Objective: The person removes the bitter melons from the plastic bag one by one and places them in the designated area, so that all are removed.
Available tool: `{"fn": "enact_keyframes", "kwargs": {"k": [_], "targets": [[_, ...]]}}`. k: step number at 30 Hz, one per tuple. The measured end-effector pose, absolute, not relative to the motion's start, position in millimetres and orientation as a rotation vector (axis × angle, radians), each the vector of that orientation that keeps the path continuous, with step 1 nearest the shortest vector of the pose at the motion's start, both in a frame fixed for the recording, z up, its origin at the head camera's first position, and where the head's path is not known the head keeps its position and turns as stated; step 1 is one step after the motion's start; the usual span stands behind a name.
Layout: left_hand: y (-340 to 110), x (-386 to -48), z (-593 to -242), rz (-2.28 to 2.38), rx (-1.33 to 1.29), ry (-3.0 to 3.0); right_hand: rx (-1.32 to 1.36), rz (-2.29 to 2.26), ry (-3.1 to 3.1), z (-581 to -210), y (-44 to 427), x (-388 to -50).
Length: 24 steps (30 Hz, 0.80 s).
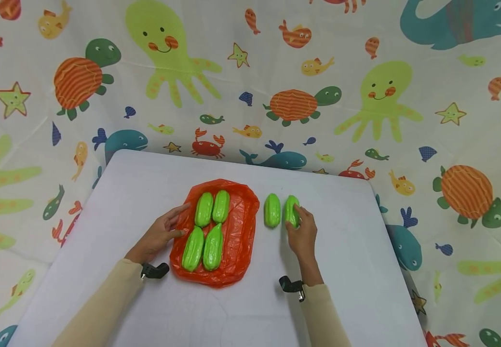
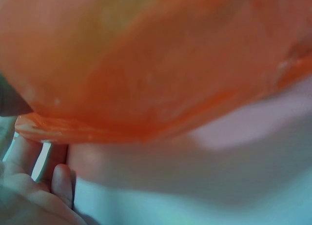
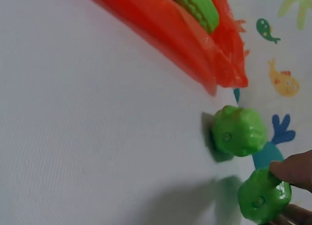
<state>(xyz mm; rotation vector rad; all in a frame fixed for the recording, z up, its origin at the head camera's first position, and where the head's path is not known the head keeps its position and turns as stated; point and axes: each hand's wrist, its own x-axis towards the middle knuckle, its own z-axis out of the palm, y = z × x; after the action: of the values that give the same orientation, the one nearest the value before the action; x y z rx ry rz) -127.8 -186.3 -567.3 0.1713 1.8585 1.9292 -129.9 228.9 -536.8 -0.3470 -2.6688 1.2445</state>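
Note:
A red plastic bag (image 1: 241,231), spread open like a shallow tray, lies on the white table. Inside are several bright green ridged gourds (image 1: 204,210), two at the back and two in front. My left hand (image 1: 159,236) holds the bag's left rim; in the left wrist view the rim (image 2: 87,132) lies between thumb and fingers. Right of the bag, my right hand (image 1: 303,231) pinches a green gourd (image 1: 291,205) between thumb and fingers. Whether that gourd touches the table I cannot tell. Another loose gourd (image 1: 272,210) lies just left of it, apart from the bag.
A white table (image 1: 354,270) carries everything. Behind it hangs a cloth (image 1: 241,144) printed with sea animals. Each wrist wears a small black camera mount, the left one (image 1: 155,271) close to the bag's edge and the right one (image 1: 291,284) over the table.

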Motion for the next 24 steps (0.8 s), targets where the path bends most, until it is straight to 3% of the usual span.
{"fn": "enact_keyframes", "kwargs": {"k": [13, 24], "targets": [[-187, -128, -571, 1.941, 0.203, 1.861, -0.427, 1.21, -2.729, -548, 236, -137], [-187, -128, -569, 1.925, 0.197, 1.879, -0.373, 1.162, -2.651, -535, 230, -129]]}}
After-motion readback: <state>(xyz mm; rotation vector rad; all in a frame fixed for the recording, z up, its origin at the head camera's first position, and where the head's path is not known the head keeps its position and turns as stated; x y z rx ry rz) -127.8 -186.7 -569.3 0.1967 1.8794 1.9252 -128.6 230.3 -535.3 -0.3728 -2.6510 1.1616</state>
